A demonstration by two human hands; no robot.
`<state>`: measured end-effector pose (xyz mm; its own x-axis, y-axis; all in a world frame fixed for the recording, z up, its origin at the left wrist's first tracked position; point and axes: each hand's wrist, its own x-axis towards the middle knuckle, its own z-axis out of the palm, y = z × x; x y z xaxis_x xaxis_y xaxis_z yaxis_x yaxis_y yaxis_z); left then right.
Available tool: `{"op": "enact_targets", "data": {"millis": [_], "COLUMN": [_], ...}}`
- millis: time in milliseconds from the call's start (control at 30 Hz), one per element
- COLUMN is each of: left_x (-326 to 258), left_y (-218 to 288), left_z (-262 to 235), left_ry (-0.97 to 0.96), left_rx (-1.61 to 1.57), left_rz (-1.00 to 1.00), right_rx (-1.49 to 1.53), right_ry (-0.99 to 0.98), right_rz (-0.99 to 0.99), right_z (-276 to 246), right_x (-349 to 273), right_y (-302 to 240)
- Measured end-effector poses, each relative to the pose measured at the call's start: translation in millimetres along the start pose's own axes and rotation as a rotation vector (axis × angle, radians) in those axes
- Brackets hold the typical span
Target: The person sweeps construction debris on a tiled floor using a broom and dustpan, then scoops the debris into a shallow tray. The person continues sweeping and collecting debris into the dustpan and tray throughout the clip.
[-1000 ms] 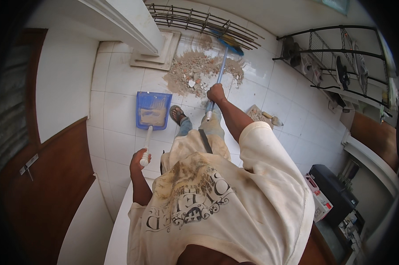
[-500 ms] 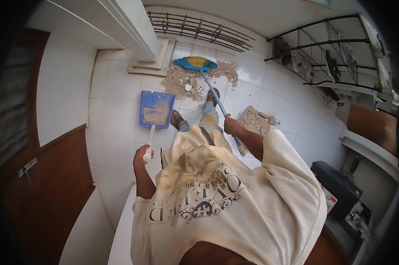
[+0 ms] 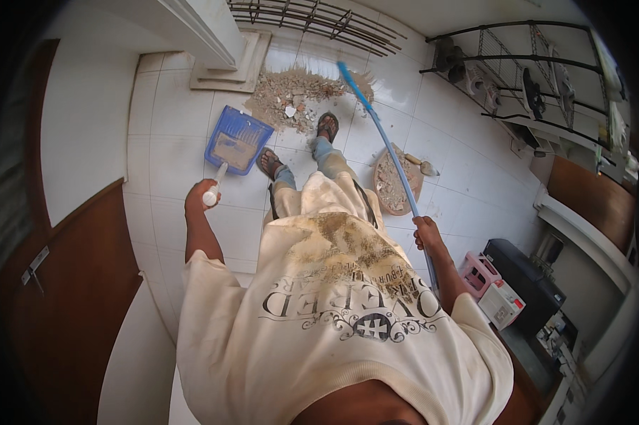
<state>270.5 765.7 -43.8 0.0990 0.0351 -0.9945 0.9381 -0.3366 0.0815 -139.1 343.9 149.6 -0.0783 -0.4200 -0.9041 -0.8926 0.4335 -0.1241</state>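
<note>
My left hand (image 3: 202, 194) is wrapped round the white handle of a blue dustpan (image 3: 239, 139), which has some grey dust in its pan. The fingers of my right hand (image 3: 427, 234) close round the long blue handle of a broom (image 3: 394, 149). Its blue head, seen edge-on, is at the right end of a heap of broken plaster and rubble (image 3: 284, 95) on the tiles. Right of my feet is a shallow basin (image 3: 386, 185) filled with rubble, partly behind the broom handle. A trowel (image 3: 422, 165) lies at the basin's edge.
A bundle of tied steel bars (image 3: 319, 20) lies along the far wall. At far left a white pillar stands on a square base (image 3: 255, 67). A black wire shoe rack (image 3: 525, 78) is on the right, with a pink stool (image 3: 478, 275) nearer. A brown door (image 3: 64, 283) is at left.
The broom has swung right, its head turning from broadside to edge-on, and my right hand has moved right and nearer. The dustpan has tilted and shifted left with my left hand.
</note>
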Motion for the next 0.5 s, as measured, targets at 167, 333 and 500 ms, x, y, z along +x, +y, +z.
{"op": "enact_targets", "data": {"millis": [167,333,500], "left_x": [-31,-57,-54], "left_y": [54,109,143], "left_z": [20,46,60], "left_ry": [0.108,0.145,0.190], "left_rx": [0.216,0.408,0.575], "left_rz": [-0.021,-0.072,-0.153], "right_rx": [0.025,-0.096,-0.202], "right_ry": [0.096,0.163,0.116], "right_rz": [-0.011,-0.045,0.110], "right_z": [-50,-110,-156], "right_x": [-3,61,139], "right_y": [4,-36,-109]}}
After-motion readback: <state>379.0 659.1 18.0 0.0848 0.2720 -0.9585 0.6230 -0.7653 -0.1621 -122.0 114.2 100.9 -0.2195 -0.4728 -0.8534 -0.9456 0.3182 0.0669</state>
